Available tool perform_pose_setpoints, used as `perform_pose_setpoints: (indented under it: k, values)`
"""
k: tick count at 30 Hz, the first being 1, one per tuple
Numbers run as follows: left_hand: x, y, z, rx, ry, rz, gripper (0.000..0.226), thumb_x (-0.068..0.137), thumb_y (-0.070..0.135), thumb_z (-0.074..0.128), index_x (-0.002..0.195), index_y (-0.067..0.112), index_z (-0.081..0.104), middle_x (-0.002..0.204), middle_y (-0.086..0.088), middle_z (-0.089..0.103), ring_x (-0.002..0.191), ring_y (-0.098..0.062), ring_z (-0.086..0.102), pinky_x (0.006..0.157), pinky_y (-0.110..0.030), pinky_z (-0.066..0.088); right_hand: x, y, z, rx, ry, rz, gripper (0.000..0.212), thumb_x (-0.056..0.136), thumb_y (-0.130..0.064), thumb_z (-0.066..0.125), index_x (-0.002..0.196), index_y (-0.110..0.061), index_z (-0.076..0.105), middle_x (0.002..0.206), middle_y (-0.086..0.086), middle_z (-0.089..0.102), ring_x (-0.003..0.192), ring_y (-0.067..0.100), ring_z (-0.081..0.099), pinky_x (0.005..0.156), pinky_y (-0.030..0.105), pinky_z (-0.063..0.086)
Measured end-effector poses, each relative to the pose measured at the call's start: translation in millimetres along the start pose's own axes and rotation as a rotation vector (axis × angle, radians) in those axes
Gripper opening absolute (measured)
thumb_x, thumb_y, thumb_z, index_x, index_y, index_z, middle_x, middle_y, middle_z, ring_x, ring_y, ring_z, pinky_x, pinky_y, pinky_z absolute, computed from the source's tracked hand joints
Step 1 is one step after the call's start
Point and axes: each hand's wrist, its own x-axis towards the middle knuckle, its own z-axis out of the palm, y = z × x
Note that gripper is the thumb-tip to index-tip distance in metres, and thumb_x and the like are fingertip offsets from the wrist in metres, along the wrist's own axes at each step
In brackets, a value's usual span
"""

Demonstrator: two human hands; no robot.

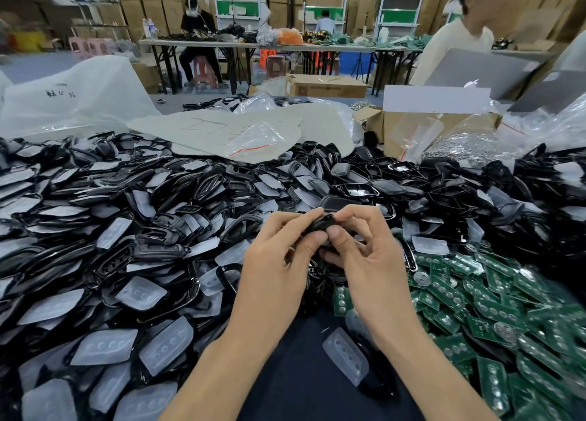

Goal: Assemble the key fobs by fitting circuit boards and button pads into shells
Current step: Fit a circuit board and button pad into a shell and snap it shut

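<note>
The left hand (279, 259) and right hand (374, 255) pinch one shell (321, 222), lying eight-to-two o'clock; circuit boards (482, 297) sit at the right hand's four o'clock.

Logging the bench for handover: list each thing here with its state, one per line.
Left hand: pinches the fob.
Right hand: pinches the same fob.
Fob: held above the table, mostly hidden by fingers.
Shells: loose heap at left.
Boards: loose heap at right.
Pad: lying loose by the right forearm.
Box: flaps open.

The left hand (279, 257) and right hand (367, 255) hide most of the black shell (319, 223); its contents cannot be told.
</note>
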Motion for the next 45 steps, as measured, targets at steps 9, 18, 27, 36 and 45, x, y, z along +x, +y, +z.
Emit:
perform_pose_setpoints:
  k: [9,18,27,36,45]
  values:
    - [-1.7,-6.4,-1.1,0.027,-0.062,0.004,0.036,0.096,0.018,0.065,0.124,0.041,0.067,0.097,0.015,0.055,0.094,-0.007,0.058,0.078,-0.010,0.042,1.0,1.7,-6.9,-0.179,-0.102,-0.063,0.020,0.103,-0.034,0.054,0.092,-0.050,0.056,0.097,-0.011,0.071,0.082,0.020,0.071,0.075,0.026,0.062]
    - [1.1,-7.7,-1.8,0.042,-0.032,0.020,0.044,0.094,0.018,0.057,0.115,0.055,0.064,0.089,0.010,0.056,0.083,-0.016,0.061,0.073,-0.021,0.049,1.3,4.7,-7.0,-0.227,-0.103,-0.086,0.025,0.102,-0.031,0.053,0.090,-0.053,0.055,0.097,-0.015,0.070,0.092,0.010,0.072,0.080,0.025,0.061]
    - [9.5,-2.7,-9.1,-0.371,-0.027,-0.328,0.024,0.097,0.039,0.053,0.099,0.047,0.076,0.094,0.009,0.077,0.084,-0.009,0.070,0.076,-0.025,0.057,1.2,-1.6,-3.3,0.039,-0.141,0.076,0.038,0.098,-0.012,0.065,0.107,-0.048,0.067,0.093,-0.007,0.069,0.088,0.010,0.071,0.072,0.027,0.061]
    - [11.6,-0.2,-7.4,-0.762,-0.115,-0.629,0.028,0.092,0.035,0.061,0.090,0.007,0.062,0.054,-0.003,0.051,0.040,-0.010,0.040,0.035,-0.018,0.031,2.9,-1.1,-3.8,0.042,-0.188,0.107,0.033,0.094,-0.012,0.070,0.103,-0.043,0.070,0.086,-0.013,0.063,0.073,0.010,0.062,0.067,0.032,0.060]
    - [12.5,-3.3,-10.7,-0.757,-0.098,-0.707,0.027,0.096,0.031,0.063,0.092,0.004,0.065,0.051,-0.001,0.038,0.032,-0.006,0.026,0.030,-0.016,0.020,1.7,-2.0,-3.9,-0.139,-0.240,0.037,0.027,0.095,-0.028,0.068,0.105,-0.050,0.056,0.116,-0.016,0.070,0.108,0.010,0.064,0.096,0.050,0.051]
